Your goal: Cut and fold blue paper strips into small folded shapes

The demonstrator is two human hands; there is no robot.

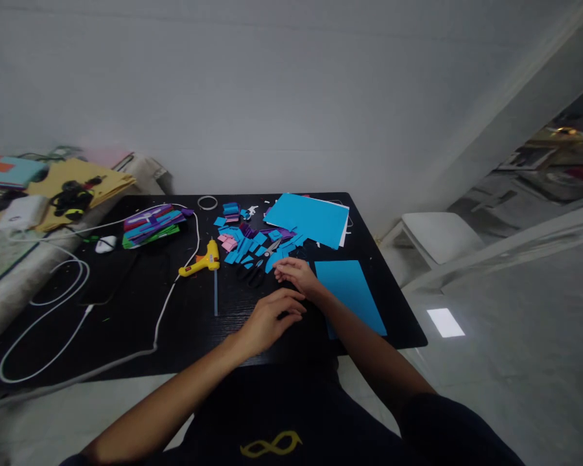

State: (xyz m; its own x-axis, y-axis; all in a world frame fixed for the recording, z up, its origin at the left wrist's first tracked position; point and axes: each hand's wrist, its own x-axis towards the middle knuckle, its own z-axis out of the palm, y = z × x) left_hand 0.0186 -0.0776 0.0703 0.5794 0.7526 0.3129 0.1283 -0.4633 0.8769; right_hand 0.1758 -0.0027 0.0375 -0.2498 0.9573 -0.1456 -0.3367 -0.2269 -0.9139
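My left hand is over the front of the black table, its fingers stretched out and slightly bent, with nothing visible in it. Just beyond it, my right hand has its fingers curled together; whether something small is in them is hidden. Beside the right hand lie black-handled scissors, their blades among cut blue paper pieces. A blue paper sheet lies partly under my right forearm. Farther back is a stack of larger sheets with a blue sheet on top.
A yellow glue gun with a glue stick lies left of the paper pieces, its white cord crossing the table. Bundled coloured strips, a dark phone on a white cable and a white earbud case are farther left. A white chair stands right.
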